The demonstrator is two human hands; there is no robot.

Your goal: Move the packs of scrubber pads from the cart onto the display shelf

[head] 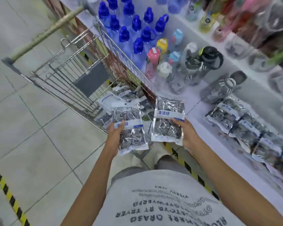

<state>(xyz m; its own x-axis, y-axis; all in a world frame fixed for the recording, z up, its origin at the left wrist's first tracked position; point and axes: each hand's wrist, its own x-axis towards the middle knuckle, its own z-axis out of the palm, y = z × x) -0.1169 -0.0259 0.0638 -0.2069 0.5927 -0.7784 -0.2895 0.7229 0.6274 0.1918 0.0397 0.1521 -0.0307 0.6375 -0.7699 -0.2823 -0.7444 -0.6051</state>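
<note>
**Steel-wool packs, one in each hand, above the cart**

Silvery scrubber coils show through two clear plastic packs, each crossed by a white and blue label band. The left hand [116,136] holds the left pack [129,128] from its left edge, thumb curled over the label and the other fingers hidden behind the plastic. The right hand [185,132] holds the right pack [168,121] from its right edge, thumb pressed across the band; whether the fingers behind are spread or together I cannot tell. Both packs stand roughly upright, side by side with a narrow gap between them, the right one a little higher.

At 11 o'clock from the hands stands the wire cart [69,74], with more packs in the cart [121,97] heaped in its near end, just behind the held pair. At 3 o'clock, on the white display shelf [202,128], a row of shelved packs [235,121] lies overlapping, running away toward 4 o'clock. At 12 to 1 o'clock the shelf carries blue-capped bottles [137,30] and dark drinking jugs [202,62]. Black and yellow floor tape [7,190] runs across the tiles at 8 o'clock.
</note>
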